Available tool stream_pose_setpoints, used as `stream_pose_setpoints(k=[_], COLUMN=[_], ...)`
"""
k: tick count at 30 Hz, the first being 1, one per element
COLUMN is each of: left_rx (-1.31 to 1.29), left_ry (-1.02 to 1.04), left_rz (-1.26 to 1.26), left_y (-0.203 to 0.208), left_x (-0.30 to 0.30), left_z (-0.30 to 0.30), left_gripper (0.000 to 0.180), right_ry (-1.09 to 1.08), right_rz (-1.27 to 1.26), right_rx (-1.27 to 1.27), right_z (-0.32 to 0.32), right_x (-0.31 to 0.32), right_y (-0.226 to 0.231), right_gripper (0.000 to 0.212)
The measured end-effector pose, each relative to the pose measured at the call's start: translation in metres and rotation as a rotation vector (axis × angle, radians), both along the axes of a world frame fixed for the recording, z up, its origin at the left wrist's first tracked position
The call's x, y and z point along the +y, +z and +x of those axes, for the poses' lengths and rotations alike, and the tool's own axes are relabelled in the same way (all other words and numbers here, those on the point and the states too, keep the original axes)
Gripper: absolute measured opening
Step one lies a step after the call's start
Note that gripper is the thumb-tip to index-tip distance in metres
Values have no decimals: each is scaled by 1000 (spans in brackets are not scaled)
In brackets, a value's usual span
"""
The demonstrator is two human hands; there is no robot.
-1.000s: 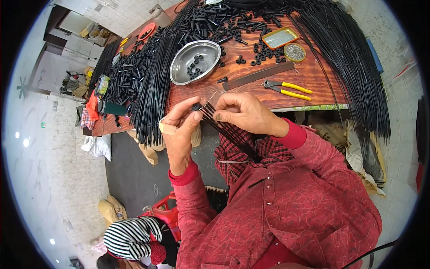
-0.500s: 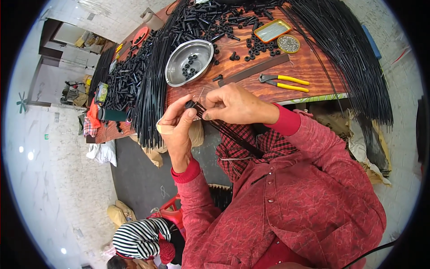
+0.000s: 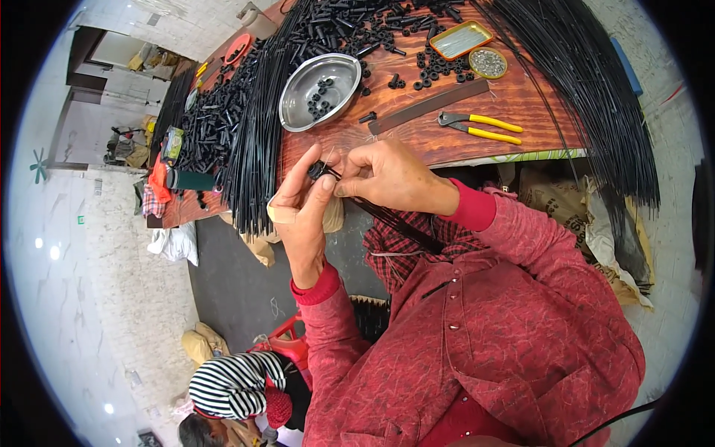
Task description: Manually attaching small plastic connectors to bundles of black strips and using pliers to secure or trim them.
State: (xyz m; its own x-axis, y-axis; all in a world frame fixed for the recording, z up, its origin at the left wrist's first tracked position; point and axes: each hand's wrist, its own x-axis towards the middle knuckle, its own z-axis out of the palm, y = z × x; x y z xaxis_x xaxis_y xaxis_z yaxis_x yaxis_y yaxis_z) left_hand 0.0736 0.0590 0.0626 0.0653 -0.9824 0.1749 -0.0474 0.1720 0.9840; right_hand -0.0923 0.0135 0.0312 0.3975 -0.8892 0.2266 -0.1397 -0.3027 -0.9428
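Between the thumb and fingers of my left hand [image 3: 299,205] is a small round black plastic piece [image 3: 318,170], with a pale bandage around one of the fingers. My right hand [image 3: 398,179] pinches close beside it, where thin black rods [image 3: 395,221] meet the piece. Those rods slope down toward my lap. A fine pale wire sticks up between the two hands; its lower end is hidden by the fingers. Just beyond my hands, on the wooden table [image 3: 424,141], stands a metal bowl [image 3: 286,104] with several small black rings in it.
Yellow-handled pliers [image 3: 495,133] and a dark flat bar [image 3: 432,106] lie on the table. Behind them are a tray of thin wires [image 3: 461,39], a dish of small metal bits [image 3: 488,62] and heaped black parts [image 3: 339,28]. Long black rods [image 3: 581,82] overhang the right edge. Someone in stripes [image 3: 234,389] sits lower left.
The black piece has tilted in my left fingers, and its face shows more. My right hand stays pinched beside it. The view has shifted slightly, so the table sits higher.
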Motion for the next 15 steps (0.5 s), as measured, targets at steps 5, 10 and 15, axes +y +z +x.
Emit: stream_pose_setpoints(k=[5,10,15], left_rx=[45,22,40], left_ry=[83,89,26], left_rz=[36,31,11], left_y=[4,4,3], left_x=[5,6,8], left_z=[-6,-7,2], left_gripper=[42,39,39], right_ry=[15,-26,-100], right_rz=[58,-75,-352], right_rx=[-1,78,218], right_z=[1,1,-9], right_x=[3,8,13], right_y=[2,6,7], right_gripper=[25,27,32])
